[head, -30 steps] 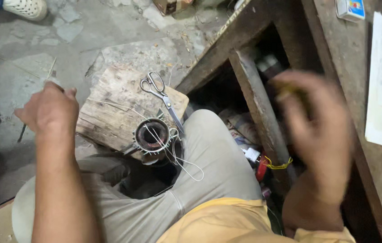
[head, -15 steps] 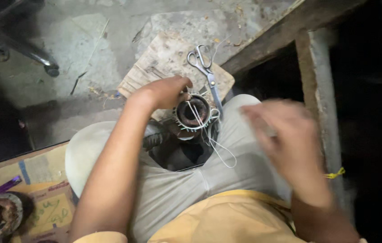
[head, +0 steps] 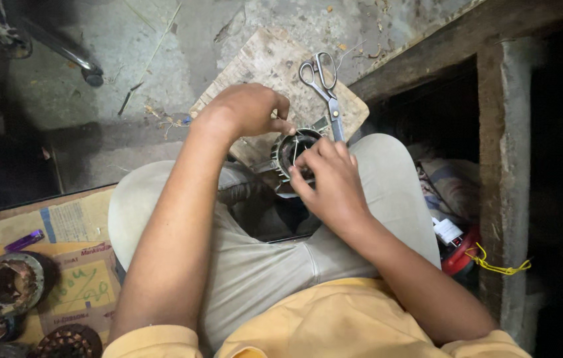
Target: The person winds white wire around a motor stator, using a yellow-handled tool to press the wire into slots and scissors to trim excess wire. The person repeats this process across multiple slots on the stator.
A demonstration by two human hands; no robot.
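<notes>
The small round motor stator (head: 293, 154), a toothed metal ring with a dark hollow bore facing up toward the camera, sits at the near edge of a wooden block (head: 275, 66) between the knees. The left hand (head: 245, 109), at its 10 o'clock, curls its fingers together and pinches the rim, while the right hand (head: 328, 179), at 5 o'clock, rests loosely bent fingers on the ring. Scissors (head: 324, 89) lie at 1 o'clock, handles pointing away.

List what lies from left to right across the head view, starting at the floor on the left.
Wound motor cores on the floor → cardboard sheets → left hand → round motor stator → right hand → scissors on the wooden block → yellow cord → wooden post.
</notes>
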